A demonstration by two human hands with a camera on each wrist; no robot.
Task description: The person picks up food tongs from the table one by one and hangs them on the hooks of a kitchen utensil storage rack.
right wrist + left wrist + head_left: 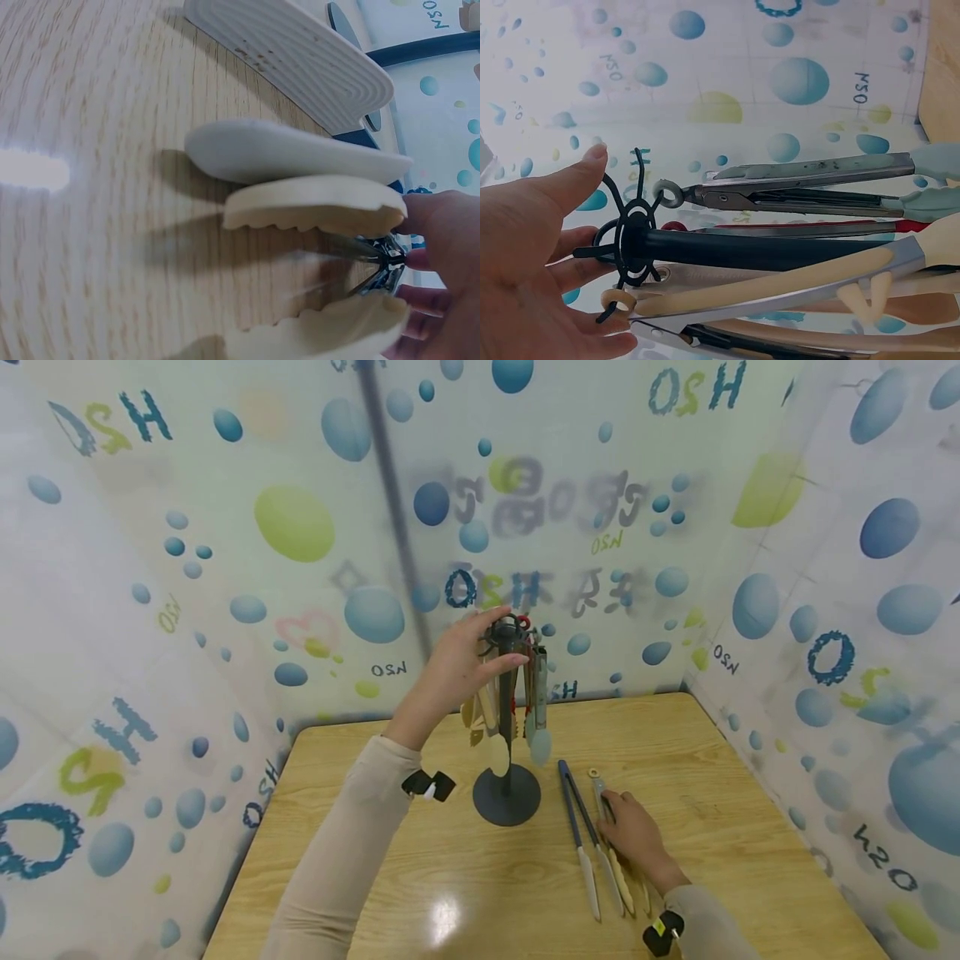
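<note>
My left hand [456,667] is at the top of a black utensil stand [507,806], its fingers spread around the hook ring [636,240]. In the left wrist view those fingers look fairly straight, and some touch the hooks. Tongs with pale green grips [810,172] and tongs with cream grips [772,285] hang from the hooks. On the table my right hand [636,837] grips a pair of cream-tipped tongs [315,202] by its arms. The tips are spread apart, with scalloped edges. Just left of it lie blue-handled tongs [572,806] with pale, ridged tips.
The stand and the lying tongs are on a wooden table [420,868]. More utensils with red parts [802,229] hang on the stand. Patterned curtains [300,527] surround the table at the back and both sides.
</note>
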